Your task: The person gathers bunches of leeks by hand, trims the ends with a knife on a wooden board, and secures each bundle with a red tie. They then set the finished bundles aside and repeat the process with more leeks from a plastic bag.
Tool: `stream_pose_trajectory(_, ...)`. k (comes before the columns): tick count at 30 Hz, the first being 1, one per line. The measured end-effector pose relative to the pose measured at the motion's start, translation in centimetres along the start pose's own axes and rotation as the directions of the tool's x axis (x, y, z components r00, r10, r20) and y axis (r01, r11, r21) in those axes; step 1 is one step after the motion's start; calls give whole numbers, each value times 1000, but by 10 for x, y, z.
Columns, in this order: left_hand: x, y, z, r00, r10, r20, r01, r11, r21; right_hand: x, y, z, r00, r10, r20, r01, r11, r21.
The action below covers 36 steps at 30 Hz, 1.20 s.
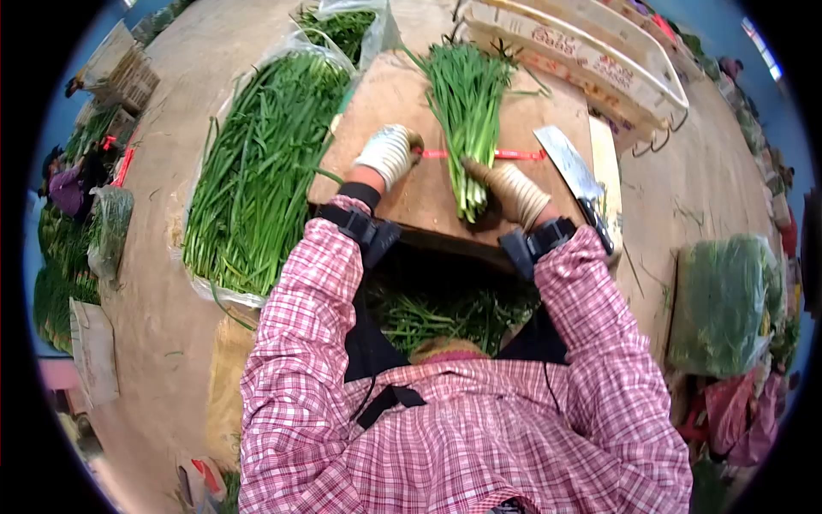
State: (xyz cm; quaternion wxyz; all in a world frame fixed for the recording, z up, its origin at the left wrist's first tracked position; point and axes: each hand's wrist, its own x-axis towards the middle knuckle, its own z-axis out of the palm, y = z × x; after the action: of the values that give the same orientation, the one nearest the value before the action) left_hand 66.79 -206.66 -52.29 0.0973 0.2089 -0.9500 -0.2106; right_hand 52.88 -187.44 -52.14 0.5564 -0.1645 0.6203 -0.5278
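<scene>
A bunch of garlic chives (467,111) lies on the wooden board (390,103), dark leaves away from me and pale stem ends towards me. My right hand (516,193), in a cream glove, is closed on the stems near their cut ends. A red tie strip (518,155) runs crosswise under the bunch and shows on both sides. Its left end meets the curled fingers of my left hand (392,156), also gloved; the fingertips are partly hidden. To the right of the bunch rests a cleaver (569,163) with a black handle, blade pointing away.
Left of the board, a plastic-lined heap of loose chives (257,171) stands close by, with another bag of greens (342,34) behind. A white plastic crate (582,51) is at the far right. Leaf scraps (454,317) lie below the board. A wrapped green bale (717,304) sits on the floor.
</scene>
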Motion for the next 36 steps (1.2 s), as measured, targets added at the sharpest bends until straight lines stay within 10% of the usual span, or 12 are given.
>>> stream_pose_trajectory(4,-9,-2,-2,1000,12,11,-12,999,-49,-51,-30,-21,995,99,-28,-102,919,-382)
stream_pose_trajectory(6,-10,-2,2,909,46,-414,-34,999,36,-51,-23,-35,995,38,-93,-69,931,-359)
stream_pose_trajectory(9,-14,21,-6,947,-183,-265,125,967,-223,-45,-14,-39,984,-22,-179,-33,954,-299)
stream_pose_trajectory(14,-15,59,19,984,-146,106,179,724,-666,-38,-6,-26,970,-185,-161,83,866,-492)
stream_pose_trajectory(17,-10,46,28,978,-174,-118,82,834,-546,-38,-2,-33,942,-279,-184,179,886,-429)
stream_pose_trajectory(19,-13,40,22,972,-200,-121,111,849,-517,-27,14,-49,728,-676,-118,278,448,-850)
stream_pose_trajectory(23,-18,46,18,962,-274,1,230,807,-544,-82,43,3,831,-556,22,276,377,-884)
stream_pose_trajectory(27,-12,43,33,971,-237,24,216,836,-505,-82,65,22,634,-760,143,304,74,-950)
stream_pose_trajectory(36,-10,48,34,956,-287,57,269,781,-563,-73,52,26,674,-738,-42,138,182,-974)
